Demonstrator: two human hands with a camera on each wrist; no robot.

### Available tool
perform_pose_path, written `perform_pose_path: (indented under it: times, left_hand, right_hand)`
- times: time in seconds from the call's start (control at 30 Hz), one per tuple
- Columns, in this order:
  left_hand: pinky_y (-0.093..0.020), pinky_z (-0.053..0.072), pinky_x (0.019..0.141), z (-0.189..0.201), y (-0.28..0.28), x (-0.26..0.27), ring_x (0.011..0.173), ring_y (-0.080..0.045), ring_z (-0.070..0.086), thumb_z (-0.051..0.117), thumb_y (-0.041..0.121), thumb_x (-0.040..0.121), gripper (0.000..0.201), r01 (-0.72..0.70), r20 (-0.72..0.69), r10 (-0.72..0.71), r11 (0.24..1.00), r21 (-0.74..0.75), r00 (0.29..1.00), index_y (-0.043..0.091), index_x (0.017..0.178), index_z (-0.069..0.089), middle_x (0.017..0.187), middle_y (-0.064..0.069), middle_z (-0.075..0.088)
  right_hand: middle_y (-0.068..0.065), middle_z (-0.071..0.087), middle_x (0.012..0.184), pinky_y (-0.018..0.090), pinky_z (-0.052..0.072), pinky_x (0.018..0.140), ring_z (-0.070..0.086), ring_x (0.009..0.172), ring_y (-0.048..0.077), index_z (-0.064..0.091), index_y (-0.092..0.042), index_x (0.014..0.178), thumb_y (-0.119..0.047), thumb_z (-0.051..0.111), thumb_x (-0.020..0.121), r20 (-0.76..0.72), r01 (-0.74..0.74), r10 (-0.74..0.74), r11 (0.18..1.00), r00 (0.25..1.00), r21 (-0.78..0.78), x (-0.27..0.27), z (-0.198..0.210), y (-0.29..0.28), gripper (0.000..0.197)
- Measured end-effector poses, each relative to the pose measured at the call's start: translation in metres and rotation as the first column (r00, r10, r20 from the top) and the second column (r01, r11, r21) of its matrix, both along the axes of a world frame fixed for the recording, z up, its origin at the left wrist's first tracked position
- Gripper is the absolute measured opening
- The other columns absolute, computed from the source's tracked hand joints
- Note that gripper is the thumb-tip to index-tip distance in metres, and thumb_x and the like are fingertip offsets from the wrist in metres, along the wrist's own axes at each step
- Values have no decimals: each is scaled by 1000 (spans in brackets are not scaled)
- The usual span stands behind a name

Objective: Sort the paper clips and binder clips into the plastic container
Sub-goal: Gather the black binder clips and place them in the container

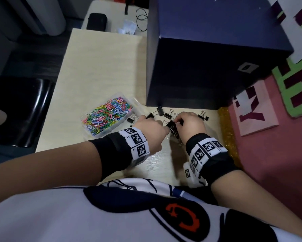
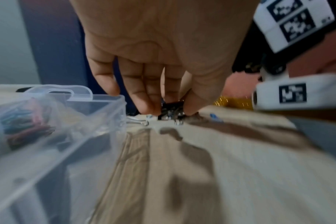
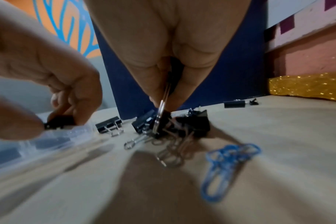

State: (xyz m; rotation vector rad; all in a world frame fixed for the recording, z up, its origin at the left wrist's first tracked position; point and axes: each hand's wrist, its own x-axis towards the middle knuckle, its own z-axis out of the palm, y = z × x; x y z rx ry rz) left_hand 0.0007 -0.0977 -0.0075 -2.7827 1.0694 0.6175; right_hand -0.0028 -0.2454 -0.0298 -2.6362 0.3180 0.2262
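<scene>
A clear plastic container holds a heap of coloured paper clips in its left part. Black binder clips lie scattered on the table in front of a dark blue box. My left hand pinches a black binder clip between fingers and thumb, just right of the container. My right hand pinches the wire handle of another binder clip at a small pile of them. Blue paper clips lie loose near that pile.
The dark blue box stands tall right behind the clips. A gold glitter strip and a pink wall bound the table on the right. A black chair is at the left. The table's far end carries a black case.
</scene>
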Motion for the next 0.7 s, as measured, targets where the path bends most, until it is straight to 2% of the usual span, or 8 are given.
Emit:
perform_pose_path:
  times: [0.13, 0.23, 0.33, 0.4, 0.47, 0.53, 0.6, 0.7]
  left_hand:
    - [-37, 44, 74, 16, 13, 9, 91, -26, 57, 53, 36, 81, 32, -154, -67, 145, 974, -164, 987, 23, 111, 50, 102, -3, 56]
    - [-35, 48, 73, 23, 34, 18, 88, -25, 56, 54, 38, 81, 27, -245, -135, 221, 950, -196, 966, 22, 102, 53, 96, -3, 57]
    - [-29, 42, 67, 27, 57, 27, 80, -23, 52, 53, 37, 84, 19, -294, -149, 284, 955, -49, 947, 21, 92, 52, 82, 1, 55]
    - [-30, 44, 67, 28, 72, 32, 78, -23, 53, 55, 37, 83, 18, -327, -164, 330, 944, 49, 930, 20, 88, 52, 76, 3, 54]
    - [-32, 48, 71, 26, 82, 35, 79, -24, 57, 58, 35, 81, 19, -323, -175, 339, 940, 112, 924, 18, 89, 58, 79, 1, 61]
    - [-32, 50, 71, 26, 86, 36, 82, -23, 61, 58, 36, 80, 23, -306, -167, 329, 941, 147, 930, 18, 93, 63, 85, -1, 66]
    - [-29, 46, 66, 27, 84, 34, 79, -23, 59, 57, 35, 81, 23, -312, -144, 329, 941, 131, 933, 18, 95, 63, 83, -1, 65]
    - [-29, 41, 64, 27, 72, 29, 75, -24, 53, 54, 31, 84, 20, -296, -125, 303, 952, 72, 945, 17, 96, 60, 80, -1, 58]
  right_hand:
    - [-3, 55, 103, 15, 34, 74, 48, 83, 7, 65, -21, 100, -15, 60, 89, 47, -17, 12, 995, 999, 99, 9, 13, 13, 13]
    - [-7, 57, 102, 17, 36, 75, 50, 85, 7, 65, -24, 101, -21, 64, 87, 45, -77, 71, 986, 996, 145, 17, 19, 30, 14]
    - [-5, 65, 103, 28, 50, 81, 61, 88, 13, 65, -29, 96, -25, 65, 86, 29, -79, 75, 975, 997, 208, 25, 21, 49, 11]
    - [-4, 67, 100, 33, 53, 85, 64, 88, 15, 66, -28, 92, -23, 66, 85, 32, -65, 59, 950, 998, 305, 28, 20, 61, 9]
    - [-5, 68, 96, 37, 54, 86, 66, 86, 16, 67, -25, 92, -20, 67, 84, 35, -69, 60, 896, 998, 439, 28, 22, 73, 10]
    - [-7, 67, 93, 34, 53, 88, 65, 83, 11, 68, -21, 98, -21, 65, 87, 5, -79, 89, 856, 996, 510, 27, 25, 81, 11]
    - [-8, 66, 98, 28, 50, 89, 62, 88, 9, 67, -21, 105, -27, 59, 91, -16, -89, 108, 886, 994, 455, 27, 25, 80, 17]
    - [-2, 64, 110, 27, 46, 89, 60, 99, 14, 64, -23, 108, -32, 52, 93, -27, -57, 67, 955, 997, 290, 31, 25, 63, 21]
